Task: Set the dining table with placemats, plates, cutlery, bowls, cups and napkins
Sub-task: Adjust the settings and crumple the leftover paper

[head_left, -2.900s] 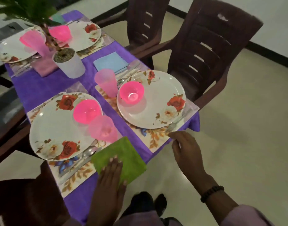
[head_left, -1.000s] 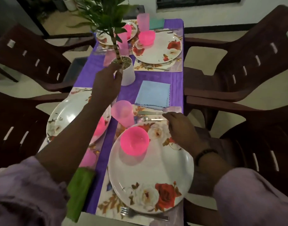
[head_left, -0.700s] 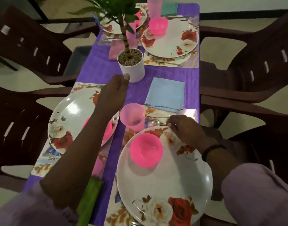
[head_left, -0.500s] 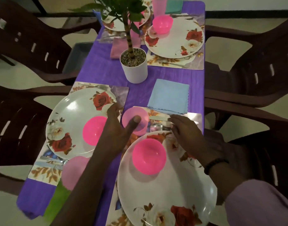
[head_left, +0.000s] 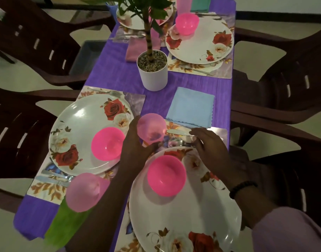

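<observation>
My left hand wraps around a translucent pink cup standing between the two near plates. My right hand rests with its fingertips on the cutlery, a knife and a spoon, on the placemat above the nearest floral plate. That plate carries a pink bowl. To the left, a second floral plate holds another pink bowl. A light blue napkin lies beyond the knife. A second pink cup stands by a green napkin.
A white pot with a plant stands mid-table on the purple cloth. Two more place settings lie at the far end, with a floral plate and pink bowl. Dark brown chairs line both sides.
My left hand came back from the plant pot and closed around the pink cup. My right hand moved from the near placemat edge up to the cutlery beyond the plate.
</observation>
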